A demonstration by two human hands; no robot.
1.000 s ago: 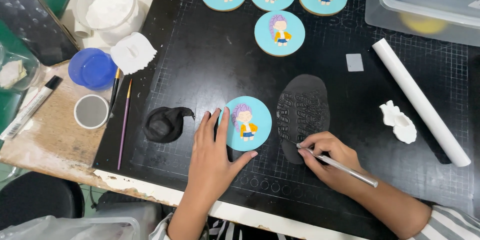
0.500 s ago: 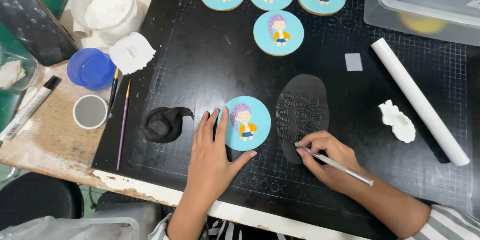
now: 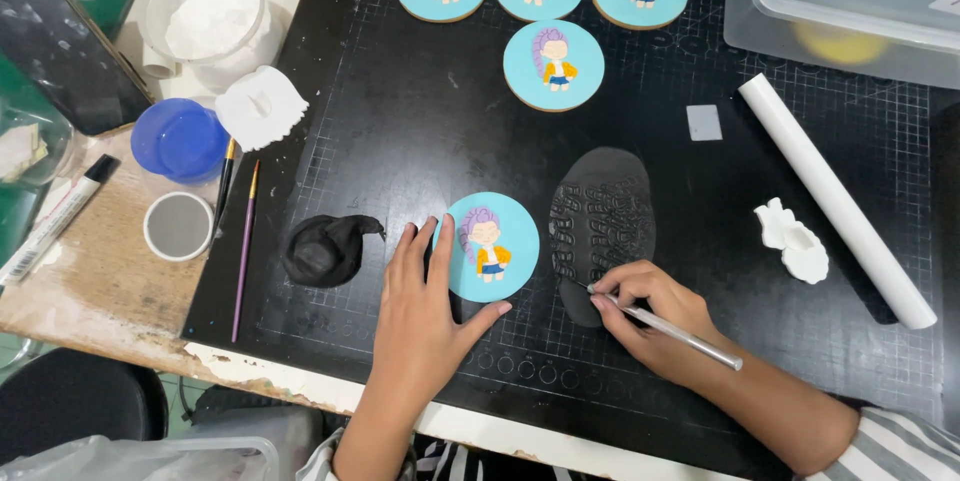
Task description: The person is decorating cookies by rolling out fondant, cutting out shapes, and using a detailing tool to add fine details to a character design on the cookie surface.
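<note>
I see the left hand (image 3: 425, 316) spread flat on the mat (image 3: 400, 141), fingers bracing the near cookie (image 3: 487, 246) just to its right, apparently to steady it. The right hand (image 3: 650, 316) pinches a thin tool (image 3: 665, 329) pen-style, tip touching the black sheet (image 3: 602, 226) above it (embossed, lying flat). Count: five cookies, four well beyond both hands; one roller (image 3: 835, 196); two brushes (image 3: 240, 231) left of the left hand.
</note>
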